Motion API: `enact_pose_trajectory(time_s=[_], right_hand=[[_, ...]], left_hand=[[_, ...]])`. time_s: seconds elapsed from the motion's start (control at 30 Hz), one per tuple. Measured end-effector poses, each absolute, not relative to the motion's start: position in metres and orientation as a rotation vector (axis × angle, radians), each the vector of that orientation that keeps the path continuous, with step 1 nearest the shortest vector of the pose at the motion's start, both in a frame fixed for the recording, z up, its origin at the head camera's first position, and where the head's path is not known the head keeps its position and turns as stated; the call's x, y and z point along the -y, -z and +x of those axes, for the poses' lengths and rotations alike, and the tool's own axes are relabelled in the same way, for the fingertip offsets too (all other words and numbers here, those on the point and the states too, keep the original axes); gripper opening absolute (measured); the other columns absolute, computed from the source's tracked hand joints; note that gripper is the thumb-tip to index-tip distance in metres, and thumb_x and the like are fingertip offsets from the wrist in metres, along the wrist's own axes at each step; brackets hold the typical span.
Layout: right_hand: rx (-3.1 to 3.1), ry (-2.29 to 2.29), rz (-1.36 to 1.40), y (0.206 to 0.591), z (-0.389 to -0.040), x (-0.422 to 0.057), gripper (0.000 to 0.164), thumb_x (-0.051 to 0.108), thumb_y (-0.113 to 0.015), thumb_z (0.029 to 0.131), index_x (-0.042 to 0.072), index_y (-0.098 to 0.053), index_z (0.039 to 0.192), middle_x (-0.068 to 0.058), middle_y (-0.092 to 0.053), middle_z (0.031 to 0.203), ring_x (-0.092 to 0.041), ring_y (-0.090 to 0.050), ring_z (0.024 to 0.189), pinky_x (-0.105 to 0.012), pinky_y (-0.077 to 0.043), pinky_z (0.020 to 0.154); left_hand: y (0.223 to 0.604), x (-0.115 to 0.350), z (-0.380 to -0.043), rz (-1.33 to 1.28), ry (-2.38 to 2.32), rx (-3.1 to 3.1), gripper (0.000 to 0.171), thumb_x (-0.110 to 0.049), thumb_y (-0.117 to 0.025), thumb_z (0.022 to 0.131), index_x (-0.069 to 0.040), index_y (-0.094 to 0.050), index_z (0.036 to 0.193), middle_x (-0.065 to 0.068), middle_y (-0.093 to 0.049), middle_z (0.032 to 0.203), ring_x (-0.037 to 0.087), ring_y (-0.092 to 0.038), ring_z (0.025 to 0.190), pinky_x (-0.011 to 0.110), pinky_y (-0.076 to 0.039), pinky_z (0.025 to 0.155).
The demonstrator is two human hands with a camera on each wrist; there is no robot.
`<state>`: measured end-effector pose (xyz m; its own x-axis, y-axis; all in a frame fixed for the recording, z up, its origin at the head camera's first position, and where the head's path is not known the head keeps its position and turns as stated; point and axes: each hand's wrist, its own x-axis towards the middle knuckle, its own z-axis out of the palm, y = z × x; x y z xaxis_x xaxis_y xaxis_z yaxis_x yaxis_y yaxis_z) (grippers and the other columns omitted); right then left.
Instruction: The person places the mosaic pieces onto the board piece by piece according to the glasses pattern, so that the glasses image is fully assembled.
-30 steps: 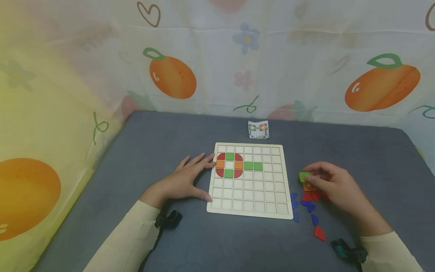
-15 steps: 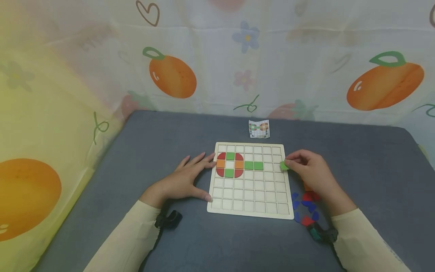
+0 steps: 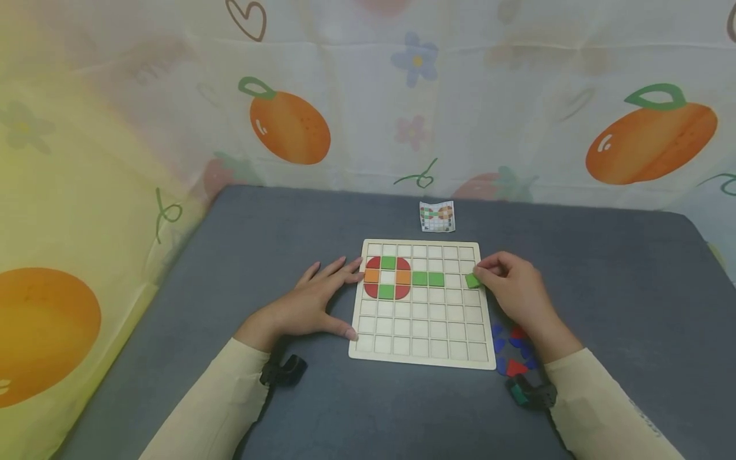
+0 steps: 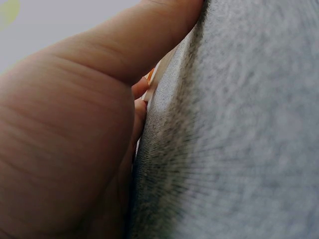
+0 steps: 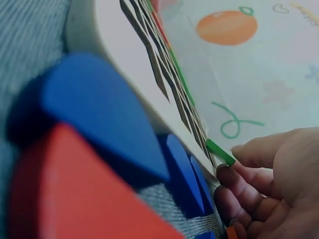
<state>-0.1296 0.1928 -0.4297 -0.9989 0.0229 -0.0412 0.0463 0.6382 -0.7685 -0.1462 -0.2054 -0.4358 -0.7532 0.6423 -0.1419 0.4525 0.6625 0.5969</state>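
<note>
A pale wooden grid board [image 3: 420,329] lies flat on the cloth. Red rounded pieces and orange and green squares form a ring at its upper left, and two green squares [image 3: 428,279] continue rightward from it. My right hand [image 3: 514,291] pinches another green square [image 3: 473,280] between thumb and fingers, tilted over the board's right column. In the right wrist view, that green square [image 5: 220,152] stands at a slant by the board's edge. My left hand [image 3: 310,303] rests along the board's left edge, fingers spread straight, thumb near the lower left corner.
Loose blue pieces [image 3: 499,342] and red pieces [image 3: 515,367] lie right of the board, partly hidden by the right arm. Behind the board lies a small printed pattern card [image 3: 437,216]. A fruit-patterned curtain [image 3: 345,96] hangs behind the grey table [image 3: 276,217].
My right hand has carried the green square leftward from the loose pieces to the board's right side, then slightly further over the grid. The left hand stays in place.
</note>
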Motion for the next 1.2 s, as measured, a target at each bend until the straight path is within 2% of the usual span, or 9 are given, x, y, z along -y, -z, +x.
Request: enact_pose_trajectory(time_s=[0.37, 0.57, 0.77, 0.93, 1.0, 1.2], right_hand=[[-2.792, 1.383, 0.034, 0.434, -0.127, -0.201, 0.032, 0.034, -0.068, 0.110, 0.003, -0.076, 0.118, -0.007, -0.073, 0.095, -0.027, -0.060, 0.091, -0.040, -0.046, 0.076], [-2.708, 1.465, -0.054, 0.435, -0.125, -0.203, 0.034, 0.032, -0.068, 0.111, 0.003, -0.075, 0.127, -0.008, -0.075, 0.106, -0.026, -0.064, 0.097, -0.032, -0.048, 0.078], [-2.621, 1.521, -0.117, 0.433, -0.125, -0.213, 0.041, 0.039, -0.066, 0.112, 0.005, -0.072, 0.134, -0.011, -0.073, 0.113, -0.027, -0.064, 0.100, -0.031, -0.051, 0.078], [-2.529, 1.565, -0.159, 0.431, -0.125, -0.229, 0.049, 0.043, -0.059, 0.114, 0.003, -0.067, 0.140, -0.016, -0.070, 0.121, -0.029, -0.064, 0.109, -0.027, -0.054, 0.088], [-2.538, 1.560, -0.183, 0.430, -0.126, -0.235, 0.049, 0.043, -0.056, 0.116, 0.002, -0.067, 0.140, -0.017, -0.070, 0.123, -0.028, -0.065, 0.109, -0.024, -0.052, 0.092], [-2.564, 1.510, -0.280, 0.432, -0.127, -0.252, 0.042, 0.033, -0.052, 0.118, 0.000, -0.066, 0.140, -0.017, -0.071, 0.124, -0.022, -0.071, 0.107, -0.023, -0.051, 0.094]], left_hand=[[0.437, 0.206, -0.147, 0.864, -0.767, -2.544, 0.112, -0.065, -0.093, 0.078, -0.021, -0.044, 0.169, -0.008, -0.014, 0.181, 0.024, -0.003, 0.166, 0.059, 0.007, 0.127], [0.439, 0.206, -0.148, 0.850, -0.736, -2.548, 0.112, -0.067, -0.091, 0.079, -0.024, -0.042, 0.169, -0.011, -0.012, 0.181, 0.020, -0.001, 0.165, 0.055, 0.008, 0.128], [0.439, 0.206, -0.148, 0.835, -0.733, -2.549, 0.114, -0.067, -0.092, 0.078, -0.024, -0.041, 0.170, -0.011, -0.012, 0.180, 0.020, 0.000, 0.166, 0.056, 0.008, 0.128], [0.437, 0.205, -0.147, 0.837, -0.749, -2.547, 0.113, -0.064, -0.094, 0.077, -0.022, -0.043, 0.169, -0.010, -0.013, 0.180, 0.021, -0.002, 0.166, 0.058, 0.008, 0.127], [0.436, 0.205, -0.147, 0.839, -0.757, -2.546, 0.113, -0.062, -0.095, 0.077, -0.022, -0.043, 0.169, -0.009, -0.014, 0.180, 0.022, -0.002, 0.166, 0.058, 0.007, 0.127], [0.436, 0.205, -0.147, 0.839, -0.771, -2.546, 0.111, -0.064, -0.094, 0.077, -0.022, -0.045, 0.168, -0.007, -0.015, 0.180, 0.024, -0.003, 0.166, 0.058, 0.006, 0.128]])
